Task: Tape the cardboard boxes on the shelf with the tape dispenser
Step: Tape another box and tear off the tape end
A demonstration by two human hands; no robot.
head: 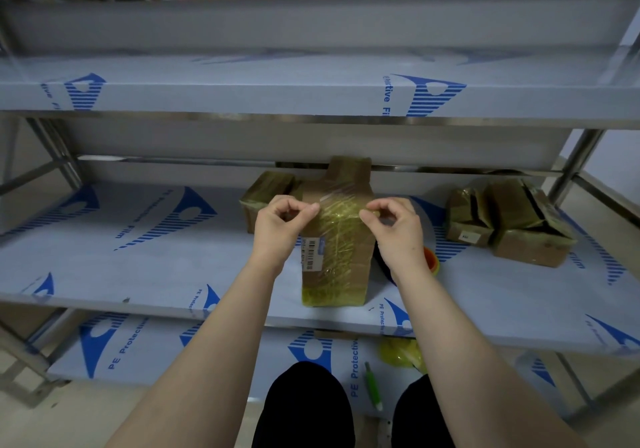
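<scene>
Both forearms reach in from 6 o'clock, wrists slightly cocked. Left hand (pixel 280 228) sits at the 9 o'clock edge of the tall cardboard box (pixel 337 257), right hand (pixel 398 231) at its 3 o'clock edge. Each thumb and forefinger pinches the yellowish tape (pixel 341 212) across the box, other fingers curled. Box stands mid-shelf (pixel 138 260). Tape dispenser (pixel 432 260) at the box's 4 o'clock, mostly hidden behind the right wrist.
</scene>
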